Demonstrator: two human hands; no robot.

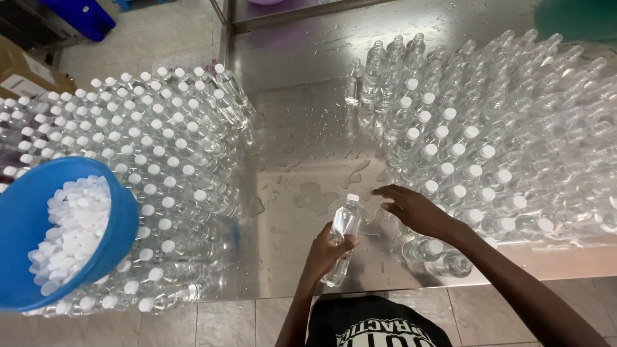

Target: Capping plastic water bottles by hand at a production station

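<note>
My left hand (324,252) grips a clear plastic water bottle (342,231) with a white cap, tilted over the wet steel table (302,160). My right hand (411,209) hovers just right of that bottle, fingers spread, holding nothing. Right beside it stand several capped bottles (463,167) in rows. A few uncapped bottles (379,71) stand at the far middle of the table.
A large block of capped bottles (160,160) fills the table's left side. A blue bowl (19,212) of white caps (71,231) rests on them at the near left. Cardboard boxes (26,74) and a tiled floor lie beyond the table's left edge.
</note>
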